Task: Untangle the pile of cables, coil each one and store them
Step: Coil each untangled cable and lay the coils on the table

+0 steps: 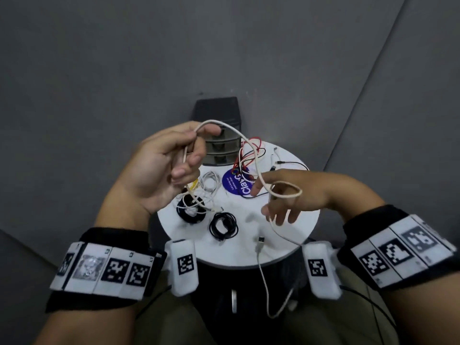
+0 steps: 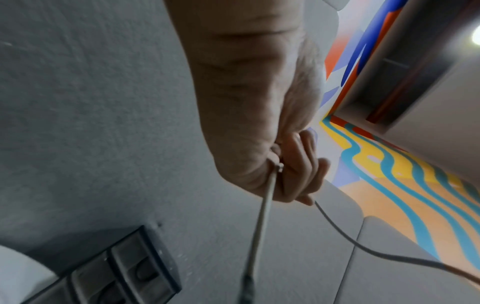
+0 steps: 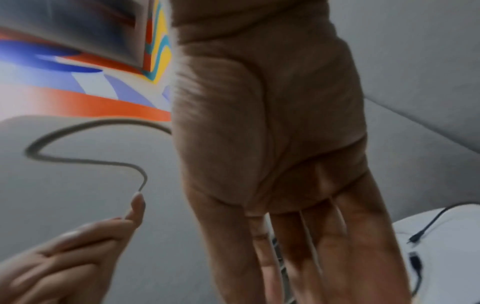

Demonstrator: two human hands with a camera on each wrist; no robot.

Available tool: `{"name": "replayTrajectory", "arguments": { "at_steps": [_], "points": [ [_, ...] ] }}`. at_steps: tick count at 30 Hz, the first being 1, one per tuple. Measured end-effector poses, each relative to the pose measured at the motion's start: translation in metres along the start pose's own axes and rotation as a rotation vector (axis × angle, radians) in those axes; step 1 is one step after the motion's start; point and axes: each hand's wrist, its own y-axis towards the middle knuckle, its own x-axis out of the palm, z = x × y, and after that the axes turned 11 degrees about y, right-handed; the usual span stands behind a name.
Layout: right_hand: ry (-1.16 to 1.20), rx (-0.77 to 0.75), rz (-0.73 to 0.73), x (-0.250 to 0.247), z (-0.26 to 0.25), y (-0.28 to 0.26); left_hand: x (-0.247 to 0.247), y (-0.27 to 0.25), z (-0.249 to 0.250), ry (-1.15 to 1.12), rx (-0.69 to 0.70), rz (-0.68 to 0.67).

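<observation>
Head view | cream cable (image 1: 251, 145) thin, looping | left hand (image 1: 164, 168) grip pinches it | right hand (image 1: 286, 195) fingers spread, loop draped over

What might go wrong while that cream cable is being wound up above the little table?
The cream cable trails off the table edge, so its USB plug could snag or whip. It also swings near the red and white tangle and might catch. The right hand holds its loop loosely and could drop it.

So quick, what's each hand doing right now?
Left hand: holding the beige cable.
Right hand: open, fingers spread, cable looped around them.
</observation>
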Motion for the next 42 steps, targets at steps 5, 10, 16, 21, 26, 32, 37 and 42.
{"name": "replayTrajectory", "arguments": {
  "at_steps": [5,10,16,21,26,32,37,42],
  "points": [
    [-0.364,0.038,0.104,-0.007,0.015,0.011,-0.004,-0.01,-0.011,0.014,-0.117,0.146],
    [-0.609,0.2,0.047,-0.005,0.013,0.018,-0.006,-0.009,-0.014,0.066,-0.194,0.142],
    [0.056,-0.288,0.083,0.011,-0.018,0.005,0.005,-0.009,-0.025,0.133,-0.201,0.05],
    [0.45,-0.444,0.063,0.04,-0.024,0.005,0.006,-0.017,-0.03,0.107,-0.212,0.008],
    [0.388,-0.393,0.163,0.062,-0.016,0.022,0.004,-0.027,-0.045,0.248,-0.336,-0.069],
    [0.561,-0.366,0.325,0.081,0.003,0.03,0.004,-0.026,-0.047,-0.182,-0.251,-0.012],
    [0.422,-0.281,0.249,0.099,0.023,0.026,0.002,-0.019,-0.052,-0.362,-0.143,0.243],
    [0.265,-0.31,-0.015,0.111,-0.004,0.017,0.011,-0.016,-0.073,-0.297,-0.129,0.402]
  ]
}}
